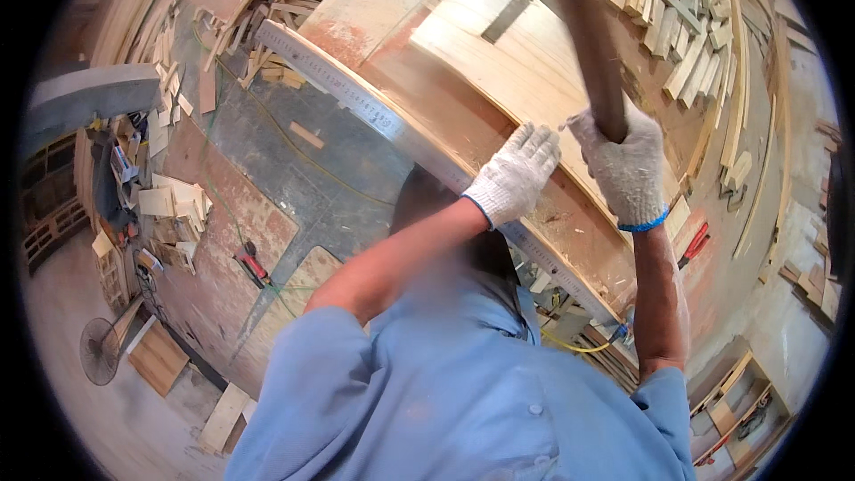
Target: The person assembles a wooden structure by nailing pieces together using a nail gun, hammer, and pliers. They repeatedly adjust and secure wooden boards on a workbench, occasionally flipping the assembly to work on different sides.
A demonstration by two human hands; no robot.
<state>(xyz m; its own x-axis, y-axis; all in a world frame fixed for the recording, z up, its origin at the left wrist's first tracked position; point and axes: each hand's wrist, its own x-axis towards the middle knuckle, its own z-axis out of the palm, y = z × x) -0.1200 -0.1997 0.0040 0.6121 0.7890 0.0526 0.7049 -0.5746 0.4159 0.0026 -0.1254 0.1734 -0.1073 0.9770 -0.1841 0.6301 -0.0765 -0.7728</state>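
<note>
My left hand (515, 175), in a white knit glove, lies with its fingers stretched out across a long narrow wooden strip (577, 194). This strip runs along the near edge of a pale wooden panel (525, 53) on the workbench. To its right, my right hand (628, 165), in a white glove with a blue cuff, is closed round a thick brown wooden stick (588, 31). The stick rises past the top edge of the picture, so its far end is hidden. A metal ruler (343, 89) is set along the bench's near edge.
Piles of wood offcuts (681, 31) lie at the upper right, with more scraps (178, 205) on the left. A red-handled tool (696, 243) rests right of my right forearm. On the left are a red and black tool (252, 264), a thin hose and a fan (100, 349).
</note>
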